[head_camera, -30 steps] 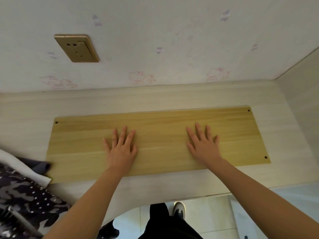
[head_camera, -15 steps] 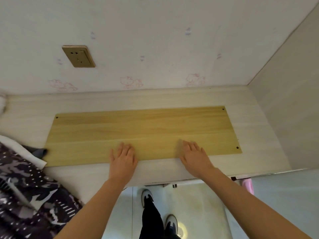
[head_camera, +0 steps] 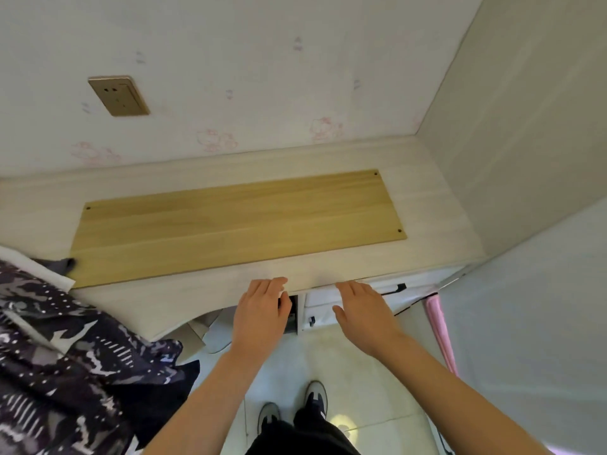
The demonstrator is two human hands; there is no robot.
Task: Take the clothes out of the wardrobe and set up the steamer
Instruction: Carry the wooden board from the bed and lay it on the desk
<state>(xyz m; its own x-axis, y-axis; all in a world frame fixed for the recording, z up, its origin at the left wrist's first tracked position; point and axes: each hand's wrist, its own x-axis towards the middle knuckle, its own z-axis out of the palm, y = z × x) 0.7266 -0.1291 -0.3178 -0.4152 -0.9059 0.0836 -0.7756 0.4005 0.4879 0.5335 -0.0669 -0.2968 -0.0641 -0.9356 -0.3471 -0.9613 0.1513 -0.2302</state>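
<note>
1. Your two forearms are bare up to the frame edge; no sleeve shows on either.
2. Your left hand (head_camera: 261, 311) and right hand (head_camera: 364, 315) carry no glove, ring or watch.
3. You wear black trousers (head_camera: 300, 436), loose at the legs.
4. Your shoes (head_camera: 316, 400) are grey with dark panels and pale toe caps.

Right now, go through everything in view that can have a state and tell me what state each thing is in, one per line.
left hand: open, holds nothing, fingertips at the desk's front edge
right hand: open, holds nothing, off the board
wooden board: lying flat on the desk, untouched
desk: bearing the board
wall socket: nothing plugged in
patterned garment: crumpled, draped over the desk's left corner
</note>
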